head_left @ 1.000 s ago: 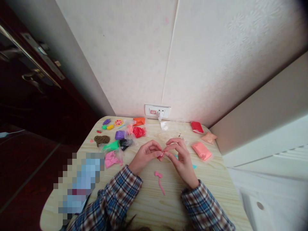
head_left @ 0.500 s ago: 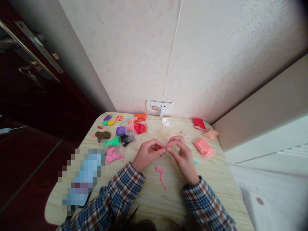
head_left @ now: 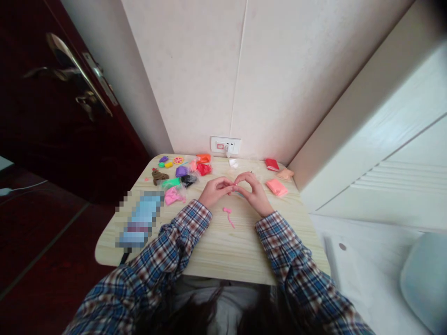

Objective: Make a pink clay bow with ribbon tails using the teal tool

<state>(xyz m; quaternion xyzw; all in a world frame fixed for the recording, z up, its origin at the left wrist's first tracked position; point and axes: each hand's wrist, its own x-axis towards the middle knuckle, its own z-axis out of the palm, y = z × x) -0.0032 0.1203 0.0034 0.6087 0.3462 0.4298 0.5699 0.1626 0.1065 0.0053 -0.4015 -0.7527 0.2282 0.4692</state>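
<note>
Over the middle of the table, my left hand (head_left: 217, 190) and my right hand (head_left: 256, 195) meet at their fingertips. Both are closed in a pinch on a small bit of pink modelling clay (head_left: 235, 184), mostly covered by the fingers. Below them on the wood lies a pink clay bow (head_left: 227, 211) with a thin pink strip (head_left: 231, 221) trailing from it. A light-blue sliver (head_left: 240, 195) shows partly beneath my right hand. Left of my left hand sits a bag of pink clay (head_left: 173, 196).
Bags of green (head_left: 171, 183), purple (head_left: 181, 171) and red clay (head_left: 203, 169) lie at the left back, near a brown coiled clay shape (head_left: 159, 177). A blurred phone (head_left: 143, 218) is at left. Salmon (head_left: 276, 187) and red packets (head_left: 272, 164) lie right. A wall socket (head_left: 225, 145) is behind.
The view has shifted, so the table appears smaller and more of its near edge shows. My hands keep their fingertip pinch; the bow and strip stay on the table.
</note>
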